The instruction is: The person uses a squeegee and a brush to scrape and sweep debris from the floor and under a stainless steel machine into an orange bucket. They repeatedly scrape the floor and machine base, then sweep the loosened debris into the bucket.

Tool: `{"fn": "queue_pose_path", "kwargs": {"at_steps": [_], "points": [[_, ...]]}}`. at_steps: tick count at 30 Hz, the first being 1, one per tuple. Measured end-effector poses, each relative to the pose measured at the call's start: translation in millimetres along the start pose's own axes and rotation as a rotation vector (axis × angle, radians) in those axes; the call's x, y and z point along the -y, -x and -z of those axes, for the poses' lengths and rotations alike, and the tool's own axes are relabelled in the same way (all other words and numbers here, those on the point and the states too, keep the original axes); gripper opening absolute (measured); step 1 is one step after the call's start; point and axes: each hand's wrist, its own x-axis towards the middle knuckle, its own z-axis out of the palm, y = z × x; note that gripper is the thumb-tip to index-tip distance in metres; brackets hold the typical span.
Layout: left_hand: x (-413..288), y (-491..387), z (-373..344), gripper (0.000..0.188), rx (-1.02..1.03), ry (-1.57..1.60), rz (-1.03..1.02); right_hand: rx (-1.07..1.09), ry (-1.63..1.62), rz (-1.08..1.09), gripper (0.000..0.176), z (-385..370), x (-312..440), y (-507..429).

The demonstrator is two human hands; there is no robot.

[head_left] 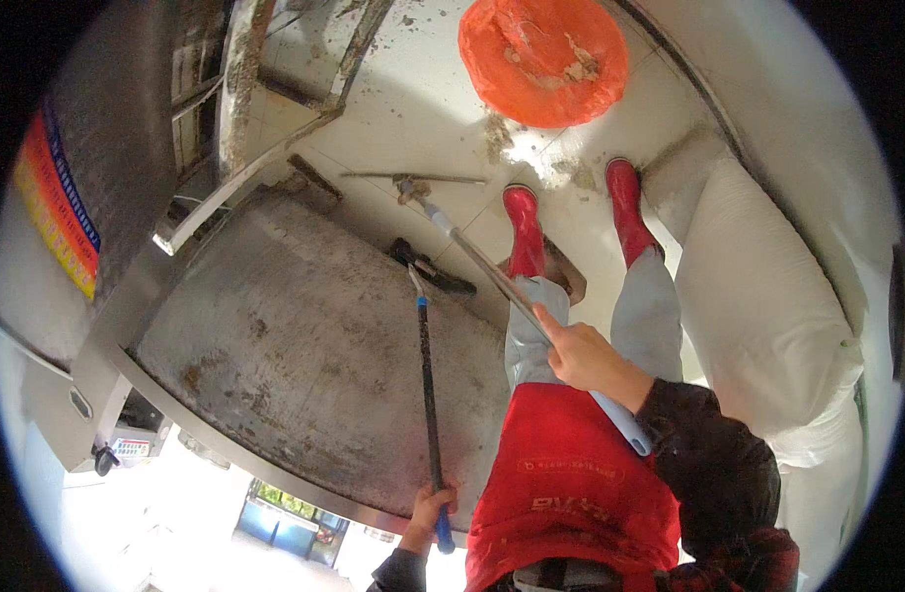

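My right hand (589, 360) grips the metal pole of a floor squeegee (482, 255). Its long thin blade lies across the tiled floor, ahead and to the left of my boots, with brown dirt clinging around the joint. The light-coloured handle end passes below my right wrist. My left hand (432, 510) is closed near the blue end of a long black-handled brush (428, 385). A bent metal neck joins that handle to a dark head beside the stained grey surface. The red boots (525, 229) on my feet stand apart on the floor.
An orange plastic bag (497, 74), seemingly lining a bin, holds scraps ahead. Brown debris (498, 133) lies beside it on wet tiles. Bulging white sacks (756, 296) line my right. The stained grey surface (297, 333) and a dirty metal frame (230, 200) occupy the left.
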Motion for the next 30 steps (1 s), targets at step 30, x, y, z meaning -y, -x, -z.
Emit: {"fn": "queue_pose_path", "kwargs": {"at_steps": [30], "points": [[26,0,-30,0.023,0.090,0.221,-0.127,0.183,0.093,1.024,0.034,70,30,-142]]}}
